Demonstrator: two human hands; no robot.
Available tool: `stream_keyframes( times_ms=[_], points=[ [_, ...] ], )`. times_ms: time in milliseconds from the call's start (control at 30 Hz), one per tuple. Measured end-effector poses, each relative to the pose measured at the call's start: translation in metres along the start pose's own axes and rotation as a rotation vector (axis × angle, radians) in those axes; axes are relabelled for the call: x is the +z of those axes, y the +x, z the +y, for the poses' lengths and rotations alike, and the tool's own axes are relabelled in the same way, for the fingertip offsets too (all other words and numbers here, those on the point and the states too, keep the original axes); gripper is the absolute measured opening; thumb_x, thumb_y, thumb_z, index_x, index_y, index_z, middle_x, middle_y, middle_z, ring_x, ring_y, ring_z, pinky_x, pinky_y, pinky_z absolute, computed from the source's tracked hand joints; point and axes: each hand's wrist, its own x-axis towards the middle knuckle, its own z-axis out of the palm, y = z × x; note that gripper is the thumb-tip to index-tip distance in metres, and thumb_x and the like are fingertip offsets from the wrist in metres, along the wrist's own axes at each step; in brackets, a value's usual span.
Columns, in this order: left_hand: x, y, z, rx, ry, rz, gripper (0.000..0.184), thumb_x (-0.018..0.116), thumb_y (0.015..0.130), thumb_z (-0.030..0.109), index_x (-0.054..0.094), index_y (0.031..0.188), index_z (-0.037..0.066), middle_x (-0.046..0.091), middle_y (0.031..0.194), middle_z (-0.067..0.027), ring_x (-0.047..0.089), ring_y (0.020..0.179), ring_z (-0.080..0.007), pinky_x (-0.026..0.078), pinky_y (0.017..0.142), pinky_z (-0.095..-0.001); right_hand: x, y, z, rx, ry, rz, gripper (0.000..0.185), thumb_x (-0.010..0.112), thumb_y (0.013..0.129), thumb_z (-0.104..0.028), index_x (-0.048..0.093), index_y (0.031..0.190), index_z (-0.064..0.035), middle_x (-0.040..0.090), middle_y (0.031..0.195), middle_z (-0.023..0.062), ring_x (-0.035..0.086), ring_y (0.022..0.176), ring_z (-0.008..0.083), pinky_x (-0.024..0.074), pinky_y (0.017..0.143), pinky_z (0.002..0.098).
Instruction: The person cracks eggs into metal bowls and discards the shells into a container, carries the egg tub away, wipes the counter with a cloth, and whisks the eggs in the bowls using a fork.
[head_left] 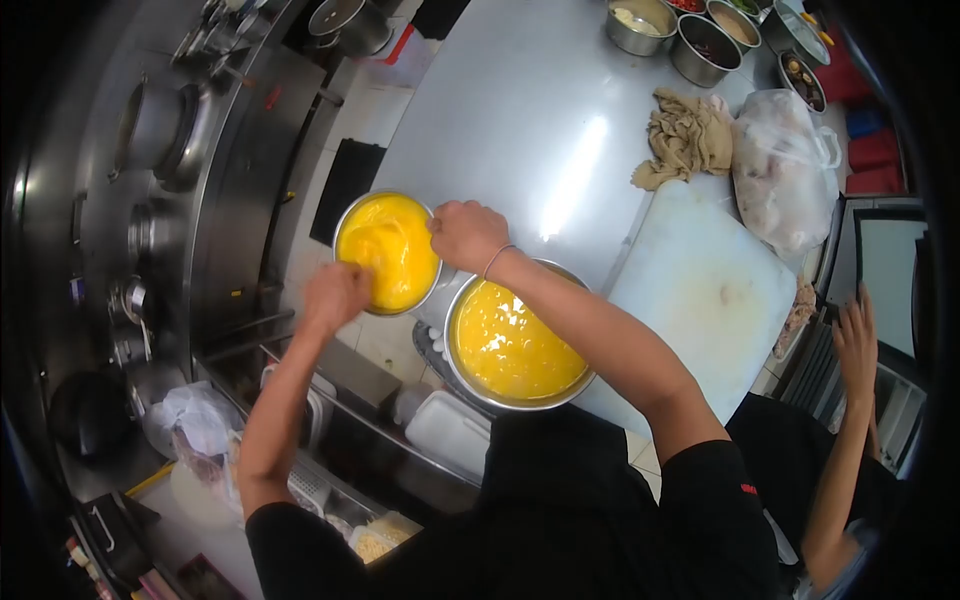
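Observation:
A round metal bowl of yellow liquid [400, 250], which looks like beaten egg, is between my two hands. My left hand [338, 296] is closed at its lower left rim, with the fingertips over the liquid. Closed on the bowl's right rim is my right hand [468, 236], with a thin band at the wrist. Below my right forearm stands a larger metal bowl of bubbly yellow liquid [515, 345], at the edge of the steel table [500, 120]. My forearm hides part of its upper right side.
Right of the large bowl lies a white cutting board [705, 290], with a brown cloth [685, 138] and a plastic bag [785, 170] beyond. Metal containers [706, 50] stand at the top right. A co-worker's hand [855, 335] is at the right. Stoves line the left.

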Motion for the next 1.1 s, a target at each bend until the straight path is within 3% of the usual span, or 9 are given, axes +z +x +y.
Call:
stream_keyframes(
  times_ms=[133, 267, 400, 500, 633, 900, 933, 1033, 1100],
  points=[
    [-0.019, 0.009, -0.008, -0.029, -0.156, -0.051, 0.036, 0.061, 0.087, 0.036, 0.076, 0.086, 0.003, 0.07, 0.081, -0.0201, 0.069, 0.078, -0.037, 0.055, 0.075, -0.0434, 0.0, -0.009, -0.003, -0.018, -0.003, -0.047, 0.026, 0.056, 0.089, -0.023, 0.072, 0.097, -0.0045, 0.07, 0.101, 0.0199, 0.067, 0.096, 0.0381, 0.0514, 0.087, 0.0441],
    [-0.009, -0.008, 0.007, 0.108, 0.072, -0.177, 0.036, 0.062, 0.087, 0.035, 0.076, 0.086, 0.002, 0.071, 0.081, -0.0194, 0.069, 0.076, -0.0359, 0.054, 0.072, -0.0443, -0.002, -0.003, -0.002, -0.014, 0.0, -0.006, 0.026, 0.056, 0.089, -0.024, 0.072, 0.096, -0.0047, 0.07, 0.1, 0.0197, 0.066, 0.096, 0.0384, 0.0513, 0.087, 0.0446],
    [-0.01, 0.009, -0.012, -0.048, -0.121, 0.073, 0.035, 0.061, 0.087, 0.034, 0.075, 0.085, 0.002, 0.07, 0.082, -0.0202, 0.069, 0.081, -0.0374, 0.054, 0.077, -0.0462, -0.004, -0.003, -0.003, -0.029, 0.002, -0.027, 0.028, 0.053, 0.091, -0.027, 0.072, 0.096, -0.0068, 0.07, 0.095, 0.0211, 0.065, 0.094, 0.0394, 0.0511, 0.086, 0.0461],
    [-0.006, -0.006, 0.004, 0.114, 0.027, -0.155, 0.035, 0.062, 0.087, 0.034, 0.075, 0.086, 0.002, 0.07, 0.082, -0.0195, 0.069, 0.079, -0.0366, 0.054, 0.074, -0.0459, -0.005, -0.003, -0.003, -0.012, -0.008, -0.017, 0.028, 0.054, 0.091, -0.027, 0.073, 0.096, -0.0068, 0.07, 0.095, 0.0204, 0.066, 0.093, 0.0388, 0.0513, 0.086, 0.0458],
    [0.0, 0.012, -0.014, -0.049, -0.051, 0.048, 0.036, 0.062, 0.087, 0.036, 0.075, 0.087, 0.002, 0.07, 0.082, -0.0206, 0.069, 0.08, -0.036, 0.054, 0.076, -0.0442, -0.004, 0.001, -0.002, -0.045, -0.003, -0.004, 0.028, 0.054, 0.091, -0.026, 0.073, 0.097, -0.0068, 0.07, 0.096, 0.0203, 0.066, 0.093, 0.039, 0.0512, 0.086, 0.0456],
    [0.009, 0.004, -0.009, 0.054, 0.054, -0.115, 0.037, 0.062, 0.088, 0.037, 0.075, 0.09, 0.002, 0.071, 0.081, -0.0198, 0.07, 0.076, -0.0336, 0.055, 0.073, -0.041, -0.001, -0.001, 0.0, -0.017, -0.013, -0.003, 0.028, 0.054, 0.091, -0.027, 0.072, 0.1, -0.0067, 0.07, 0.096, 0.021, 0.066, 0.094, 0.0398, 0.0513, 0.085, 0.0471],
    [0.0, -0.005, 0.002, 0.063, 0.029, -0.239, 0.037, 0.061, 0.089, 0.037, 0.075, 0.09, 0.003, 0.07, 0.084, -0.0215, 0.07, 0.079, -0.0349, 0.054, 0.073, -0.0424, -0.002, -0.004, 0.001, -0.008, -0.012, -0.009, 0.029, 0.054, 0.091, -0.027, 0.072, 0.1, -0.0067, 0.07, 0.096, 0.0212, 0.066, 0.093, 0.04, 0.0513, 0.085, 0.0472],
    [-0.021, 0.009, -0.005, -0.152, -0.188, -0.08, 0.039, 0.06, 0.09, 0.038, 0.075, 0.091, 0.002, 0.07, 0.087, -0.0223, 0.069, 0.081, -0.0359, 0.054, 0.076, -0.0425, -0.001, -0.008, -0.005, -0.017, -0.018, -0.046, 0.028, 0.055, 0.089, -0.026, 0.072, 0.099, -0.006, 0.07, 0.097, 0.0208, 0.066, 0.094, 0.0388, 0.0513, 0.086, 0.0459],
    [0.001, 0.005, -0.016, 0.001, -0.094, -0.046, 0.04, 0.06, 0.09, 0.039, 0.074, 0.089, 0.002, 0.07, 0.084, -0.0211, 0.069, 0.079, -0.0354, 0.054, 0.074, -0.0425, -0.005, -0.003, -0.003, -0.007, -0.015, -0.033, 0.026, 0.057, 0.087, -0.023, 0.072, 0.097, -0.005, 0.071, 0.099, 0.0191, 0.067, 0.097, 0.0359, 0.0517, 0.086, 0.0431]
  ],
)
